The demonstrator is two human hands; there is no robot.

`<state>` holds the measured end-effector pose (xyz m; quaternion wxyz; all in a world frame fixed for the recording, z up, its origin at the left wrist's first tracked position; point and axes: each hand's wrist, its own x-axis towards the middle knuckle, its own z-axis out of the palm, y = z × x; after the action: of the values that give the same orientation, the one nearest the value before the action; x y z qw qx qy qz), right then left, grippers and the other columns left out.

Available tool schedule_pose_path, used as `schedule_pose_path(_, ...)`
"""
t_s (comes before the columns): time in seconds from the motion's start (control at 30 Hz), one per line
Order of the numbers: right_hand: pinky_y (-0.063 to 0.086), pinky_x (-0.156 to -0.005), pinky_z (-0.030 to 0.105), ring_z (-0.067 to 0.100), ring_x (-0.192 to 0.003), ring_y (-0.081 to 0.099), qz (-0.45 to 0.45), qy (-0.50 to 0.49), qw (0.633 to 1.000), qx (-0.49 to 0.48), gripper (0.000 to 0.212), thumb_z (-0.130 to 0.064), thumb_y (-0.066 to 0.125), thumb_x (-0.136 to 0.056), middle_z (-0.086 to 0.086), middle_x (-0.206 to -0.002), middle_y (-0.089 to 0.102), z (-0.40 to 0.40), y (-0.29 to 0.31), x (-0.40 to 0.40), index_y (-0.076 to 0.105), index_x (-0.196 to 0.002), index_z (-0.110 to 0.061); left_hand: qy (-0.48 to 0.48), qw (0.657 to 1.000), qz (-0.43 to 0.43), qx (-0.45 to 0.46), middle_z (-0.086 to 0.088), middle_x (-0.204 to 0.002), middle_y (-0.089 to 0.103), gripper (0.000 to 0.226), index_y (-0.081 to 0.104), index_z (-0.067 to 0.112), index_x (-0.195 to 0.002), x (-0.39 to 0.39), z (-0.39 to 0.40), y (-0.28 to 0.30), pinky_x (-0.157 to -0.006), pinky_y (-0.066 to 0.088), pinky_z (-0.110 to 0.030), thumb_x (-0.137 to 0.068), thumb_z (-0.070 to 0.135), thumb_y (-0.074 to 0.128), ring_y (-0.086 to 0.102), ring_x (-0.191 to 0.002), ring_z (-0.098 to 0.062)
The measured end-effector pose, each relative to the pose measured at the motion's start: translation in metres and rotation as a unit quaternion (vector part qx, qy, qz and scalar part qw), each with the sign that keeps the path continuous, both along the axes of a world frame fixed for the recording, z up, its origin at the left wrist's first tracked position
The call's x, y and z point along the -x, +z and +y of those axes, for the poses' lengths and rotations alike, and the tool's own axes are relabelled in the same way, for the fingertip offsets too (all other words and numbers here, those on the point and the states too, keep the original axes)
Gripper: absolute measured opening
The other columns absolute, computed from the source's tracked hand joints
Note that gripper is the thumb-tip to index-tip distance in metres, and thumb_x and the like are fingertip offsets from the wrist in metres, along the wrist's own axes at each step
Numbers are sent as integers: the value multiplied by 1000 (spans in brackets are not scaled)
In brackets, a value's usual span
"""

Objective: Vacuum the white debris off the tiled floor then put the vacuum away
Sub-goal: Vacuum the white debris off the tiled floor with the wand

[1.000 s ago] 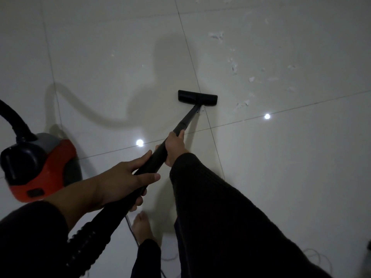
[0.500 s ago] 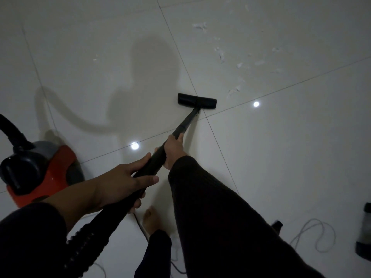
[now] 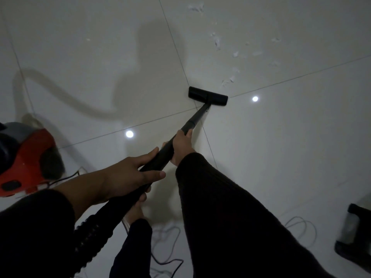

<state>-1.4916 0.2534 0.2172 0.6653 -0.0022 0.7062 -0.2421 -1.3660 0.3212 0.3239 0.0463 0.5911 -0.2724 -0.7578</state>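
Loose cord (image 3: 166, 263) coiled at the bottom of the frame, right by a bare foot (image 3: 136, 214): likely to snag an ankle on a step forward, or to jerk the canister. Ribbed hose (image 3: 90, 235) trailing past the lower left sleeve, apt to kink or drag if pulled hard.

Left hand (image 3: 128, 173) wrapped round the wand (image 3: 160, 157) at centre; right hand (image 3: 181, 145) gripping it further down, both clenched on the tube. Red canister (image 3: 26, 157) at the left edge, close enough to tip or roll into the leg if the hose tightens. Dark, blurred object (image 3: 353, 237) at the lower right edge, not identifiable, possibly in the way of a backward step.

Nozzle (image 3: 207, 96) flat on the floor (image 3: 301, 147) at centre, on a grout crossing, just short of the debris (image 3: 228, 80). White scraps spread toward the upper right, none yet under the nozzle. Fast push likely to scatter light scraps ahead instead of lifting them. One stray fleck (image 3: 88, 39) in the upper left, easily missed in dim light.
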Motion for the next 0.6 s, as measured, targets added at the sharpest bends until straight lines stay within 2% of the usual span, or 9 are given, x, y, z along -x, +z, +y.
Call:
schedule_pose_path(0.47,51,-76,35,21,-82,54,8,57,998,7,60,-26,35,-100,11,-132,41,-76,-9,119,5,-146,-52,73,997,16,-3,-12,-70,53,74,20,49,-144,128,-60,-5,-46,48,-26,-89,22,62,53,-44,-15)
schedule_pose_path(0.6,52,-73,35,20,-80,54,12,81,997,9,60,-27,36,-101,10,-121,45,-101,-15,135,6,-146,-52,96,995,16,5,-12,-70,54,76,18,49,-144,150,-77,-12,-47,49,-27,-88,22,63,54,-46,-15)
